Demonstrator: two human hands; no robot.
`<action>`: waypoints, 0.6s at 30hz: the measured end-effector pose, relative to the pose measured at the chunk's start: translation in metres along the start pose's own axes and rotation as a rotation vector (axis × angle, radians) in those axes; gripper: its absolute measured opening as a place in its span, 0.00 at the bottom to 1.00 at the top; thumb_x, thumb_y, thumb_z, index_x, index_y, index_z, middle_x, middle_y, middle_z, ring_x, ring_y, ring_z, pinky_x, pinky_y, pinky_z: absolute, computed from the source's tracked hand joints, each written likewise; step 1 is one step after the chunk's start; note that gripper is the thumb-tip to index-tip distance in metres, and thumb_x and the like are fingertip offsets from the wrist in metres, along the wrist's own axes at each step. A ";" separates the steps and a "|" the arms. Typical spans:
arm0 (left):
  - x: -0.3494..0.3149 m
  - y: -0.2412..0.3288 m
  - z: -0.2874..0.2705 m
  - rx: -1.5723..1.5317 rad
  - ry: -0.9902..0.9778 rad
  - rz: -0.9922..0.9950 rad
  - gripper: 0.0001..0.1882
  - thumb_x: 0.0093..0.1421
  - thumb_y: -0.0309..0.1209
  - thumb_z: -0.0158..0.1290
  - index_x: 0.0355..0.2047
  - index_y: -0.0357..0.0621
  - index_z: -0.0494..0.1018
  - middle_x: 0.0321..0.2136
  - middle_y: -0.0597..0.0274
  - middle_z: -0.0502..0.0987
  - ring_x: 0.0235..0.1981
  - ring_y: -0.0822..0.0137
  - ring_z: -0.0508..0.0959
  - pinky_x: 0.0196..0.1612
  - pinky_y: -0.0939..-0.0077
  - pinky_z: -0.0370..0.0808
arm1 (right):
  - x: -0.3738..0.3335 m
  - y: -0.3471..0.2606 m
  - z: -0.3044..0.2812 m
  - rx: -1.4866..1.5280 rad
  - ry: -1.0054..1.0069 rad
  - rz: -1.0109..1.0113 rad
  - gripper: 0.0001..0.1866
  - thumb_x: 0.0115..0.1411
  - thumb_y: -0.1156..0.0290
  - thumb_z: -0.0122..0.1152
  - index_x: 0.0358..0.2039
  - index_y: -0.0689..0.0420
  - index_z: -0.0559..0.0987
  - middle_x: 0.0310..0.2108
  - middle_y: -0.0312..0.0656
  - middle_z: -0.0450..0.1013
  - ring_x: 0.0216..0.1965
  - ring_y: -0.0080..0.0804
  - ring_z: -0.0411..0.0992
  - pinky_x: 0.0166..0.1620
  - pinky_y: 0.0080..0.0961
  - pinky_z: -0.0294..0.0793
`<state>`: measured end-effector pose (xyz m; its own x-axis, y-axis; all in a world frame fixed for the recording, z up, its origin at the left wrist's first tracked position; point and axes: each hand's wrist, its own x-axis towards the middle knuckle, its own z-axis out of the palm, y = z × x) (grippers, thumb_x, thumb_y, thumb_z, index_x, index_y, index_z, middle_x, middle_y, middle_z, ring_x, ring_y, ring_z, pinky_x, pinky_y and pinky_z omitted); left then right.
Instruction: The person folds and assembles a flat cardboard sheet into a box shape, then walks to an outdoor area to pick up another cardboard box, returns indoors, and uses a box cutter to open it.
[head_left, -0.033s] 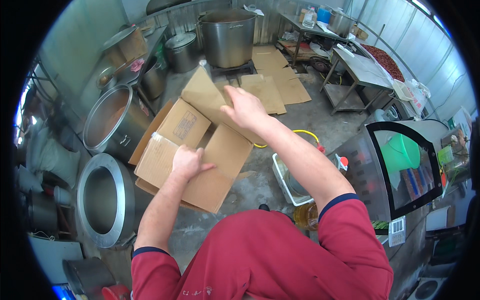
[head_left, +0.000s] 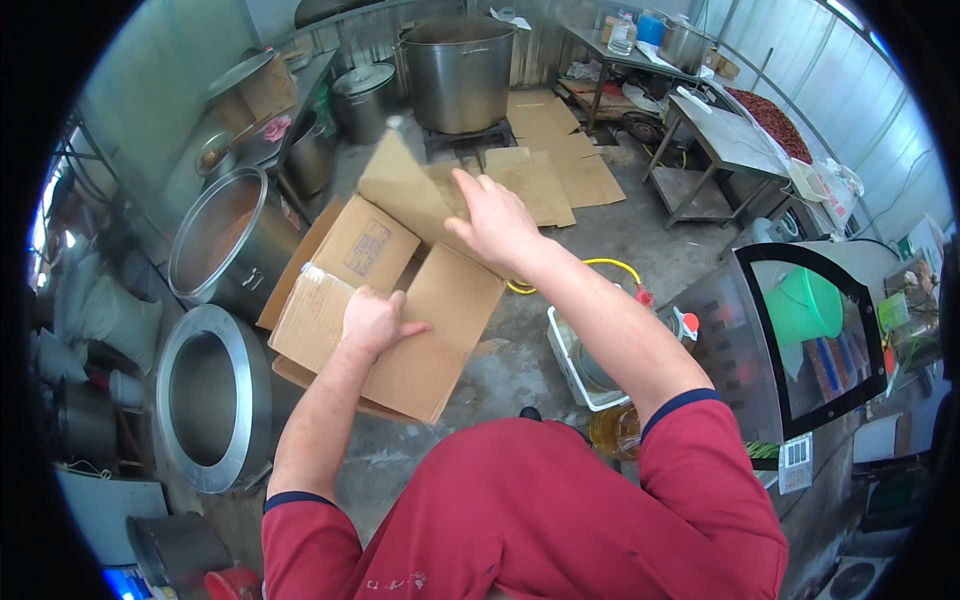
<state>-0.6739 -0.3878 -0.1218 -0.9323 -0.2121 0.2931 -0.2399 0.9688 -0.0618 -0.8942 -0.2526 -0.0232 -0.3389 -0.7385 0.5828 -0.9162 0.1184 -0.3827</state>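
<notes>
A brown cardboard box (head_left: 440, 335) is held tilted in front of me, with its flaps spread. My left hand (head_left: 375, 320) grips its near side where two flaps meet, the thumb stretched over a panel. At the box's far right side is my right hand (head_left: 495, 220), thumb and fingers apart; its palm side is hidden, so firm contact cannot be made out. Left of that hand, a raised flap (head_left: 400, 180) stands up, blurred at its tip. The box's underside and most of its inside are hidden.
Large metal pots (head_left: 245, 400) stand close on the left, another pot (head_left: 455, 80) at the back. Flattened cardboard (head_left: 575, 170) lies on the floor ahead. Right of me are a white basket (head_left: 570, 365), a yellow hose (head_left: 610, 264) and a metal cabinet (head_left: 715, 310).
The raised flap's tip has swung slightly left. My right hand has shifted a little to the right, while my left hand keeps its hold on the box.
</notes>
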 end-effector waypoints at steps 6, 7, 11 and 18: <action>-0.003 -0.012 -0.015 -0.118 0.299 -0.171 0.27 0.43 0.55 0.70 0.16 0.44 0.73 0.15 0.57 0.76 0.19 0.53 0.76 0.29 0.60 0.74 | -0.079 -0.020 0.014 0.297 -0.117 -0.268 0.17 0.59 0.72 0.59 0.49 0.60 0.77 0.38 0.50 0.76 0.43 0.53 0.75 0.49 0.42 0.74; -0.002 -0.011 -0.016 -0.163 0.351 -0.185 0.27 0.43 0.54 0.70 0.15 0.44 0.73 0.15 0.56 0.76 0.18 0.52 0.76 0.28 0.60 0.74 | -0.083 -0.020 0.020 0.357 -0.247 -0.153 0.17 0.59 0.72 0.59 0.49 0.59 0.78 0.39 0.49 0.77 0.42 0.53 0.75 0.49 0.42 0.75; -0.001 -0.009 -0.021 -0.152 0.278 -0.255 0.27 0.45 0.53 0.70 0.13 0.43 0.73 0.14 0.53 0.75 0.17 0.51 0.76 0.27 0.59 0.74 | -0.076 0.000 0.031 0.329 -0.363 -0.036 0.19 0.59 0.69 0.58 0.52 0.55 0.77 0.49 0.43 0.76 0.51 0.48 0.73 0.53 0.42 0.74; -0.013 -0.022 -0.039 -0.432 0.320 -0.430 0.26 0.50 0.46 0.69 0.13 0.38 0.71 0.12 0.50 0.73 0.15 0.52 0.73 0.22 0.60 0.70 | -0.084 0.027 0.034 0.514 -0.195 0.154 0.34 0.60 0.66 0.64 0.65 0.56 0.63 0.66 0.53 0.56 0.64 0.46 0.61 0.62 0.38 0.67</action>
<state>-0.6459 -0.4016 -0.0872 -0.6365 -0.6051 0.4782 -0.3791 0.7854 0.4893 -0.8836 -0.2094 -0.1068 -0.3701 -0.8531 0.3677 -0.6208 -0.0673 -0.7811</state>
